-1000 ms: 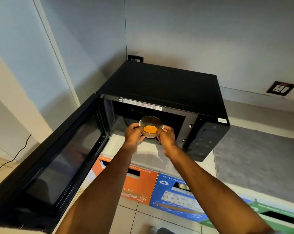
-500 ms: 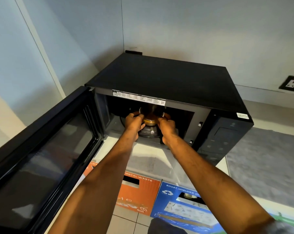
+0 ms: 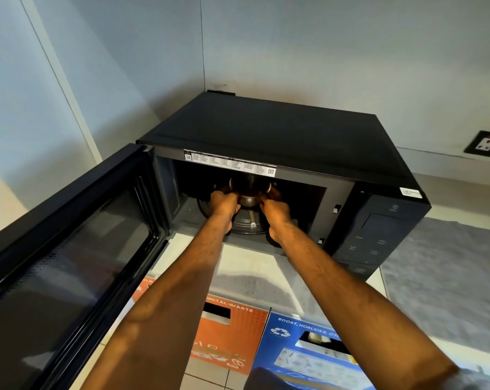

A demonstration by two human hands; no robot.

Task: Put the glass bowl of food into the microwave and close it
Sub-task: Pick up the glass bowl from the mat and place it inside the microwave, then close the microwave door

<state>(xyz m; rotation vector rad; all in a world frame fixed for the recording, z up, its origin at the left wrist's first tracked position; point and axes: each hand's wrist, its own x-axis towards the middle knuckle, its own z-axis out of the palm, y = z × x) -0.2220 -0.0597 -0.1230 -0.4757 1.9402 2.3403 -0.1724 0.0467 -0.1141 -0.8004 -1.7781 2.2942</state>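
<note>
The black microwave [image 3: 269,130] stands in the counter's corner with its door [image 3: 69,249] swung wide open to the left. Both my hands reach inside its cavity. My left hand [image 3: 223,205] and my right hand [image 3: 276,211] grip the small glass bowl [image 3: 249,192] from either side, holding it over the round glass turntable [image 3: 248,226]. The microwave's top frame hides the bowl's upper part, so the food in it is out of sight. Whether the bowl touches the turntable I cannot tell.
The control panel [image 3: 379,232] is on the microwave's right front. A grey mat [image 3: 446,277] lies on the counter to the right. A wall socket [image 3: 487,144] sits at far right. Below the counter edge stand an orange waste box [image 3: 229,336] and a blue one [image 3: 311,353].
My hands carried the bowl from in front of the opening deep into the cavity, over the turntable. The orange food, seen earlier, is now hidden under the frame.
</note>
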